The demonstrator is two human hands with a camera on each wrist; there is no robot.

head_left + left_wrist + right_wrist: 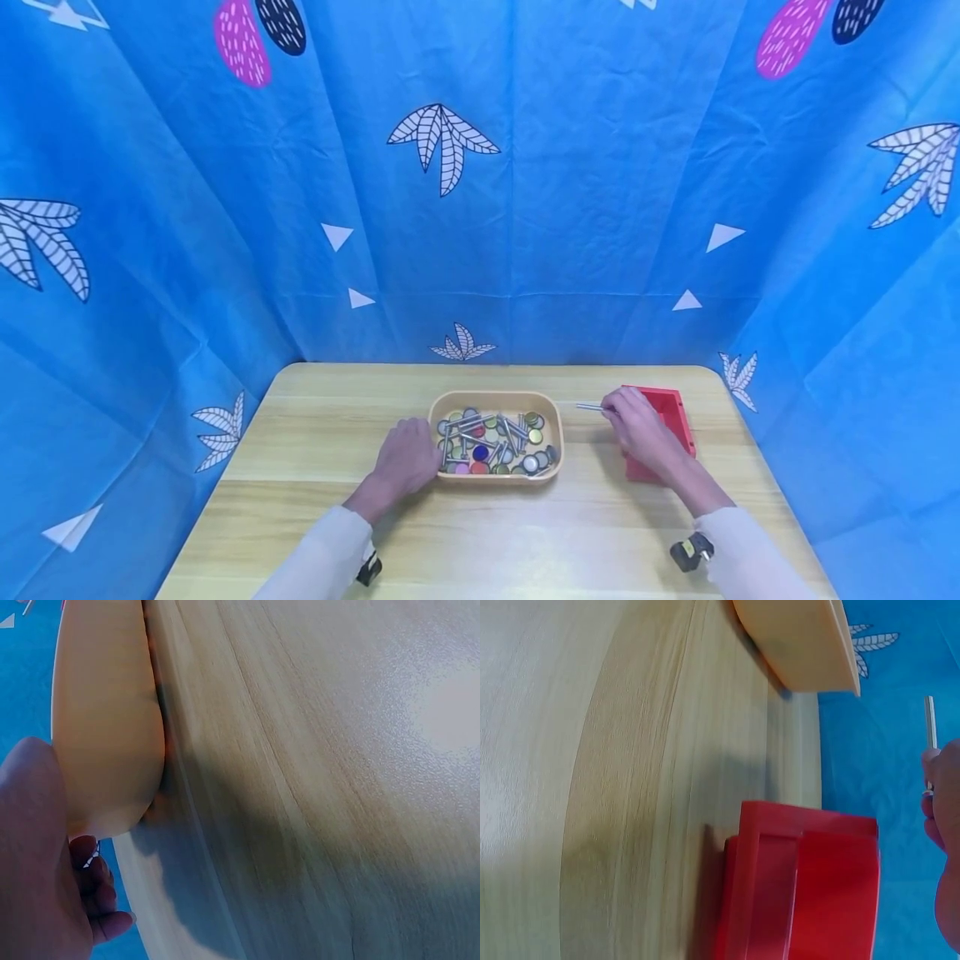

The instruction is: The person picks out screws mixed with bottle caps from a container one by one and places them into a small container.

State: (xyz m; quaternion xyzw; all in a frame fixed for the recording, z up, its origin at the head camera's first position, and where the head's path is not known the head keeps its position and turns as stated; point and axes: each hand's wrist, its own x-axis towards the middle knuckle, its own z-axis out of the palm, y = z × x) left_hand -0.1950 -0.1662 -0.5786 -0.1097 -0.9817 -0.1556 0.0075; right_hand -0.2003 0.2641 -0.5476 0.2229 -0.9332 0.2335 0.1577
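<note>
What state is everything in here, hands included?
Beige tray: upright, open-topped
Metal bolts: jumbled inside the tray
Round caps: loose among the bolts
Held bolt: lifted, outside the tray
Red bin: open-topped
Left hand: gripping the tray's end
Right hand: pinching the held bolt

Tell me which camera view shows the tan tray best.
The head view: it looks down into the tan tray, showing the caps and bolts inside. Both wrist views show only its outside, cut off by the picture's top edge.
</note>
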